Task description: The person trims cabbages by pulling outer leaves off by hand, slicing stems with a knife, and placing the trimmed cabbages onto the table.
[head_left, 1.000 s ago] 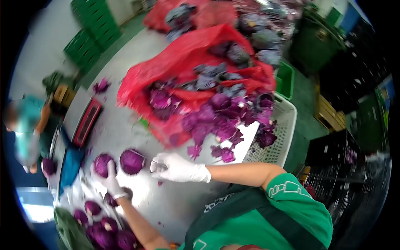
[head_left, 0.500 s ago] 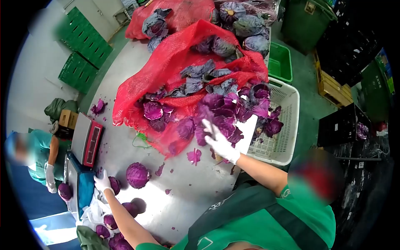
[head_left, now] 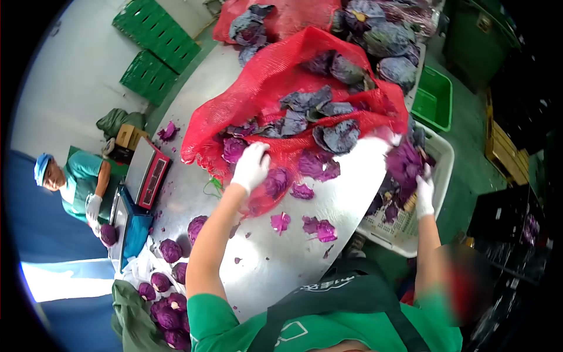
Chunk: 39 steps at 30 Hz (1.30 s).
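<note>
My left hand (head_left: 252, 167), in a white glove, is beside a purple cabbage (head_left: 234, 149) at the near edge of the red mesh bag (head_left: 258, 79). Its fingers are apart and slightly bent. Over the white basket (head_left: 444, 176), my gloved right hand (head_left: 425, 196) has its fingers apart against a clump of purple leaves (head_left: 404, 167), which is blurred. Another cabbage (head_left: 275, 182) shows through the mesh. Loose leaves (head_left: 321, 229) lie on the metal table (head_left: 275, 281), and dark outer leaves (head_left: 340, 136) rest on the bag.
A co-worker (head_left: 79, 179) stands at the far left, a gloved hand near a cabbage (head_left: 108, 234) by a scale (head_left: 120, 229). Several cabbages (head_left: 170, 317) sit at the lower left. A green crate (head_left: 434, 97) is behind the basket. More cabbages (head_left: 387, 40) are at the back.
My right hand has moved right from the leaf pile to the basket, and much of the pile has left the table. My left hand has moved from the lower-left cabbages to the bag.
</note>
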### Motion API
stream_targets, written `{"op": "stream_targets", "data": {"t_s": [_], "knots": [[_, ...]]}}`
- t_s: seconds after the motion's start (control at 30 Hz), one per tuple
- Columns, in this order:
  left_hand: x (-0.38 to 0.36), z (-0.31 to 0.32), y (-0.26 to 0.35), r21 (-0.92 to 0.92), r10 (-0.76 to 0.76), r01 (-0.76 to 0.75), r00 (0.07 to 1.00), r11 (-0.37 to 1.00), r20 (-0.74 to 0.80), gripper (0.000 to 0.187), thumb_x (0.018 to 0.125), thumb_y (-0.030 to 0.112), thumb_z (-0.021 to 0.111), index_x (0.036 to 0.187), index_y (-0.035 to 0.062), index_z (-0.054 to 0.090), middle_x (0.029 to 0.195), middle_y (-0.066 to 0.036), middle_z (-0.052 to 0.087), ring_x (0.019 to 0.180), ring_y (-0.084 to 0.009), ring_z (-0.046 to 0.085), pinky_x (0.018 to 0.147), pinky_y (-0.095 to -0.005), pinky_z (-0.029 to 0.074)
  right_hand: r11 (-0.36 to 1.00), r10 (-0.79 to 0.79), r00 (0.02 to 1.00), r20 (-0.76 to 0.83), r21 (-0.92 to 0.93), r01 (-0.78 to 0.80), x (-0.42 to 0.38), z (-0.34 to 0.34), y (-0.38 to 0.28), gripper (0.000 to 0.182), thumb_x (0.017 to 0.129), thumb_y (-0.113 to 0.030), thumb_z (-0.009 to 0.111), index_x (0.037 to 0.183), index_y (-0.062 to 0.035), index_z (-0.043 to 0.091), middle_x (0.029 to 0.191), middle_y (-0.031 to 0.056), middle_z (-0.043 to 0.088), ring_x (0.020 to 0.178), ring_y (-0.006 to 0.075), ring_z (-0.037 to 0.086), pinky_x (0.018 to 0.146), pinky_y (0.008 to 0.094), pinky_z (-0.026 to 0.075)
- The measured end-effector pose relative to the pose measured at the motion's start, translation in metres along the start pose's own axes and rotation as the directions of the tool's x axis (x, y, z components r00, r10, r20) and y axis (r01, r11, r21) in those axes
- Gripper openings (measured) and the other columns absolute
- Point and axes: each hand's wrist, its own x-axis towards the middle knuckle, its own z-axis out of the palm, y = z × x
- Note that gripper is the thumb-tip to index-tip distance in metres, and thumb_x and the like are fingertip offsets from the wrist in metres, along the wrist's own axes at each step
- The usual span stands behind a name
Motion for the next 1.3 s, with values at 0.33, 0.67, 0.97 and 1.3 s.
{"op": "stream_targets", "data": {"t_s": [0.33,0.67,0.97,1.3], "knots": [[0.192,-0.121,-0.122,0.399,-0.439,0.583,0.806,0.708,-0.398,0.055,0.091,0.025,0.057,0.141,0.0052,0.044,0.149,-0.02,0.041,0.137,-0.0394,0.041,0.104,-0.0477,0.046,0.985,-0.106,0.991,0.081,-0.13,0.116,-0.025,0.02,-0.04,0.047,0.1,0.001,0.046,0.146,-0.0015,0.042,0.147,0.0099,0.047,0.132,0.0225,0.047,0.113,0.0343,0.034],[0.296,-0.019,0.052,-0.099,0.096,-0.03,0.617,0.995,0.781,0.078,0.093,0.025,0.059,0.159,0.0185,0.017,0.135,-0.022,0.059,0.126,-0.03,0.056,0.109,-0.037,0.041,0.552,-0.617,0.685,0.388,-0.407,0.728,0.12,0.228,-0.194,0.067,0.081,-0.012,0.075,0.142,-0.0119,0.048,0.131,0.0119,0.052,0.102,0.0305,0.064,0.083,0.0384,0.055],[0.405,-0.031,0.072,0.476,0.458,-0.216,0.746,0.853,-0.483,0.068,0.084,0.021,0.069,0.144,0.0075,0.04,0.135,-0.024,0.05,0.127,-0.039,0.049,0.106,-0.0413,0.043,0.592,-0.445,0.844,0.3,-0.608,0.529,0.282,0.3,-0.223,0.029,0.085,-0.015,0.053,0.109,-0.0063,0.068,0.101,0.0222,0.07,0.093,0.0405,0.065,0.086,0.0447,0.051],[0.309,0.026,0.077,0.198,0.105,-0.179,0.935,0.964,0.338,0.017,0.09,0.006,0.052,0.099,0.0024,0.065,0.102,-0.021,0.069,0.098,-0.0371,0.065,0.084,-0.0455,0.051,0.966,0.016,0.73,0.683,-0.198,0.164,0.182,0.314,-0.251,0.031,0.09,-0.013,0.046,0.11,0.0008,0.065,0.077,0.0034,0.063,0.061,0.0148,0.055,0.054,0.0315,0.046]]}}
